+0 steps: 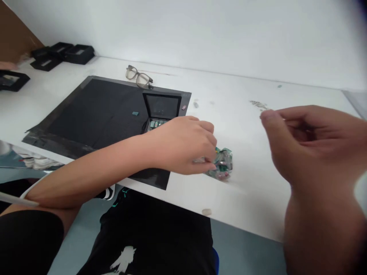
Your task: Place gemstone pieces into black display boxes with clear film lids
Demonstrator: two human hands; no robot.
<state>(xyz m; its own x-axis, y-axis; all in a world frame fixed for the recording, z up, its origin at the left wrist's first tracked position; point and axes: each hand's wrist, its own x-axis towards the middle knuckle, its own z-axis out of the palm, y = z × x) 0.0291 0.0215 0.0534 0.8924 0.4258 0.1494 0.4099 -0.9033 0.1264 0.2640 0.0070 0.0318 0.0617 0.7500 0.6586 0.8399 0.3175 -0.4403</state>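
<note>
My left hand (187, 147) reaches across from the left, its fingers curled on the near side of a clear plastic bag (225, 166) with green and pink pieces inside. Raised at the right, my right hand (318, 145) has thumb and index finger pressed together; anything between them is too small to tell. Behind my left wrist, an open black case (163, 106) holds a row of pale green pieces (156, 124), partly hidden by the forearm. A dark green piece (135, 114) lies on the black mat (100, 110). One pink piece (184, 107) rests right of the case lid.
Glasses (139, 76) lie behind the mat. Several black boxes (78, 54) stand at the back left, near another person's hand (8, 65). Small grey pieces (259, 104) are scattered on the white table (243, 198), and a pale piece (206, 212) sits at its front edge.
</note>
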